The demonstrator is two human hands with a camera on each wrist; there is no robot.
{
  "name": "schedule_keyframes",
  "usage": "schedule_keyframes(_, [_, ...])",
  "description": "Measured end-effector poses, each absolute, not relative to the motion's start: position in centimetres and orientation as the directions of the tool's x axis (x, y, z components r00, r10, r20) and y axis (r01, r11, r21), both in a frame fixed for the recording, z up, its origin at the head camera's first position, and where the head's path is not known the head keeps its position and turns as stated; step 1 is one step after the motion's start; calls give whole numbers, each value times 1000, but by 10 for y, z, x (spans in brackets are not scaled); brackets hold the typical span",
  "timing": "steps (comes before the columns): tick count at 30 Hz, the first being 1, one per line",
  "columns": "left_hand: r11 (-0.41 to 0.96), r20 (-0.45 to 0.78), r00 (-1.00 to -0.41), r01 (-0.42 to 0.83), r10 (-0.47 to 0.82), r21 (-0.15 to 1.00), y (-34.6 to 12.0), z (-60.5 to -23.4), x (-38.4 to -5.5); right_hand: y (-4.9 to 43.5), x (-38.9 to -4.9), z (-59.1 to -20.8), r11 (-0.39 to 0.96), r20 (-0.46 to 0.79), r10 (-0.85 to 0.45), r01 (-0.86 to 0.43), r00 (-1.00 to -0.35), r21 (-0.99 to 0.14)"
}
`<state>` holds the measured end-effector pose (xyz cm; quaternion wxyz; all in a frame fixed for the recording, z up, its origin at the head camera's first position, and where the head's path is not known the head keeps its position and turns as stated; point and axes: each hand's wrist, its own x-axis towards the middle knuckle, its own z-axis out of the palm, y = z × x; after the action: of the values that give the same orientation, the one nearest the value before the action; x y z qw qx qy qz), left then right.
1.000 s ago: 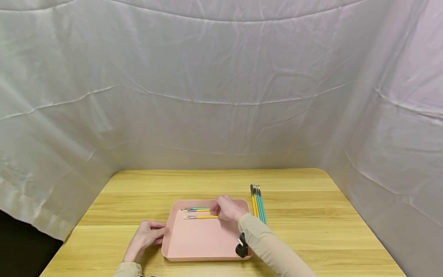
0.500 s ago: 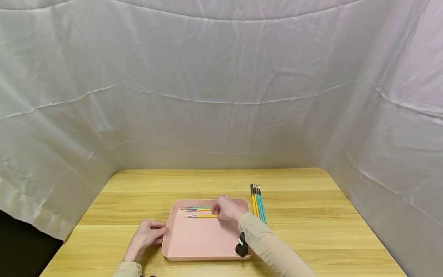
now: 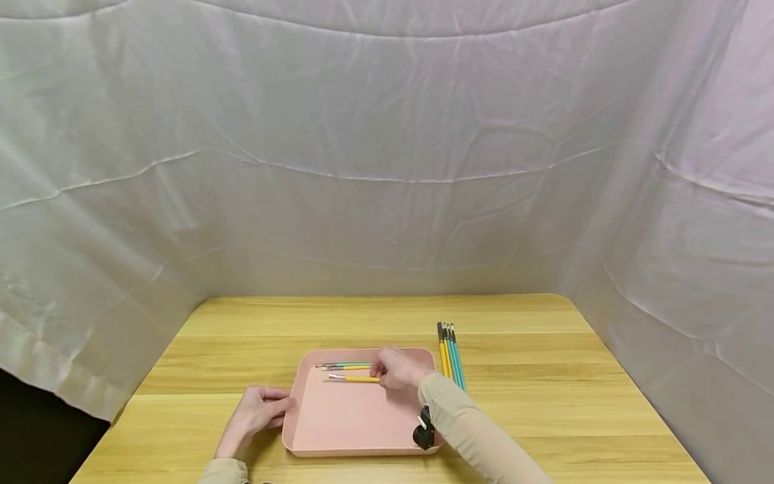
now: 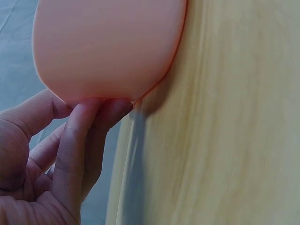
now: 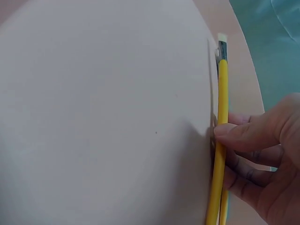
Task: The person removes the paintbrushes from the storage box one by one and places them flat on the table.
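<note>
In the head view, a pink tray [image 3: 351, 423] lies on the wooden table. At its left side my left hand [image 3: 256, 413] pinches the wall; the left wrist view shows the fingertips [image 4: 86, 105] against the pink plastic. Over the tray's back right part, my right hand [image 3: 399, 368] holds a yellow paintbrush [image 3: 361, 379] between thumb and fingers, its bristle end pointing left. Beyond that brush lie more brushes, a yellow one [image 3: 353, 368] and a teal one [image 3: 351, 364]. The right wrist view shows the held yellow brush's pale bristles; the hand hides part of its handle.
Several yellow and teal paintbrushes [image 3: 452, 356] lie side by side on the table, right of the tray, bristles away from me. A grey curtain [image 3: 387, 222] hangs behind and at both sides of the table [image 3: 574, 403].
My right hand has shifted slightly, and the bristle end of the yellow brush it holds has moved a little right. My left hand has stayed at the tray's side.
</note>
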<state>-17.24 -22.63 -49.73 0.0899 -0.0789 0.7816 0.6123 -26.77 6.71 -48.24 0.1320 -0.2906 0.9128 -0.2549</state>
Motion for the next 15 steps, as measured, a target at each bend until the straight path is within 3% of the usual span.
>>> schedule_keyframes(15, [247, -237, -972, -230, -1, 941, -228, -496, -172, 71, -268, -480, 647, -38, -627, -493, -778, -582])
